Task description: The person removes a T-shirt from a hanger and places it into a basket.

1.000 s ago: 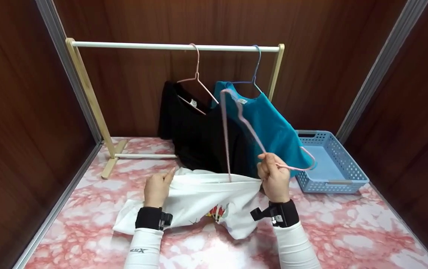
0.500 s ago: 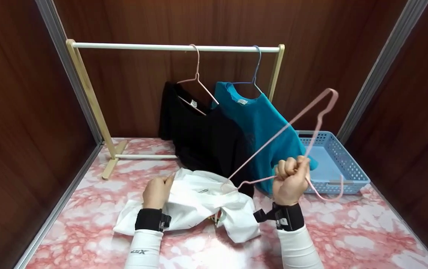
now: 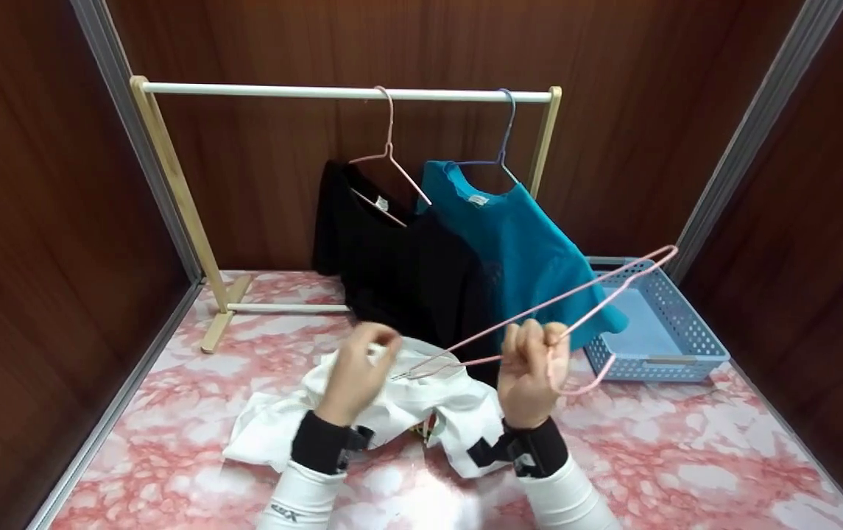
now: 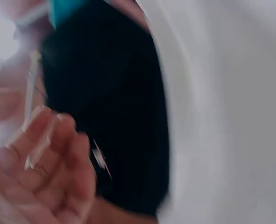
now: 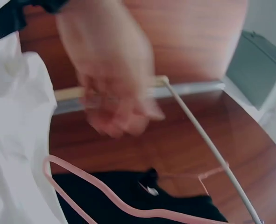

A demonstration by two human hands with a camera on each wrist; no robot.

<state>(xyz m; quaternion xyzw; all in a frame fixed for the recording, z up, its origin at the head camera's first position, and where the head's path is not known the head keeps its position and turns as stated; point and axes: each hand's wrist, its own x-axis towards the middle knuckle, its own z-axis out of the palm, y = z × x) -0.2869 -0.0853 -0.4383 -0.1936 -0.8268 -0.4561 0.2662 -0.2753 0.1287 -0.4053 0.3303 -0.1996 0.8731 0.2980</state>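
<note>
A white T-shirt (image 3: 392, 401) with a small coloured print lies bunched on the marbled table. My right hand (image 3: 531, 372) grips a pink hanger (image 3: 539, 305) by one shoulder arm, its hook (image 3: 598, 379) hanging below the fist on the right. One end of the hanger slopes down over the shirt's neckline; in the right wrist view this rounded pink hanger end (image 5: 48, 163) overlaps white cloth. Above the shirt's left part, my left hand (image 3: 358, 372) is blurred. Its fingers (image 4: 58, 135) are loosely bent with nothing between them.
Behind stands a clothes rack with a white rail (image 3: 266, 90). A black T-shirt (image 3: 399, 280) hangs there on a pink hanger, beside a blue T-shirt (image 3: 531, 243) on a blue hanger. A light blue basket (image 3: 690, 316) stands at the right, near the side wall.
My left hand has let go of the white T-shirt's edge and moved right. My right hand swung the hanger rightward, then lowered it and came back left; the shirt's opening has sunk down.
</note>
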